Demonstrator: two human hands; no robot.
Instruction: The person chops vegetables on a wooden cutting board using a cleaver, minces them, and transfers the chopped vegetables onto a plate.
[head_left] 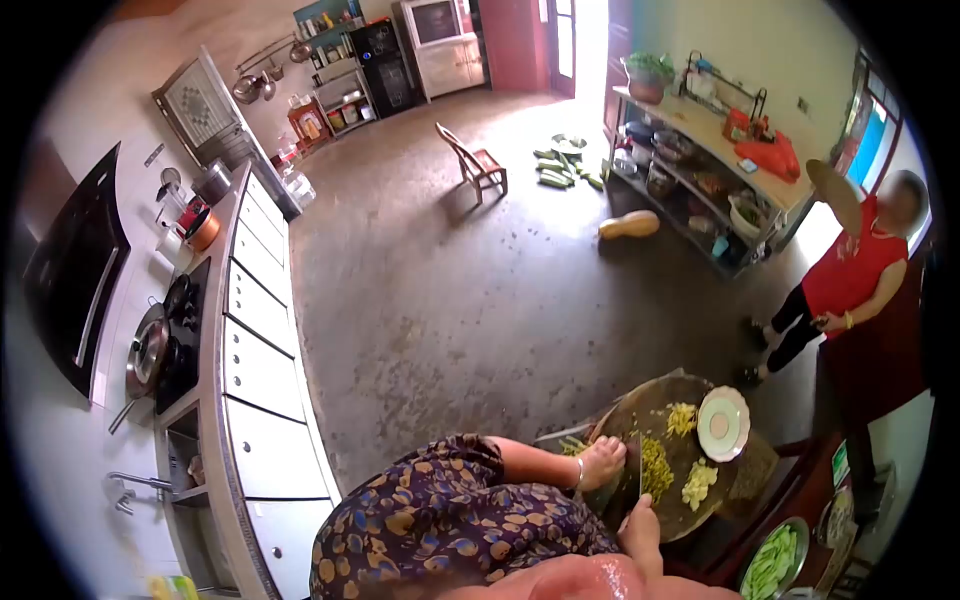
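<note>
My left hand (603, 462), with a bracelet at the wrist, presses curled fingers down on thin green stalks (573, 446) on a round wooden chopping board (655, 395). My right hand (640, 520) is closed on the handle of a cleaver (632, 468), whose blade stands upright close beside the left fingertips. To the right of the blade lies a pile of chopped green pieces (655, 468). Two pale yellow chopped piles, one upper (682, 418) and one lower (699, 484), and a white plate (723, 424) are also on the board.
A person in a red top (845, 270) stands at the right, holding a round fan (834, 197). A bowl of sliced green vegetable (772, 562) is at lower right. A counter with a stove (185, 330) runs along the left. A chair (480, 170) and squash (629, 225) are farther off.
</note>
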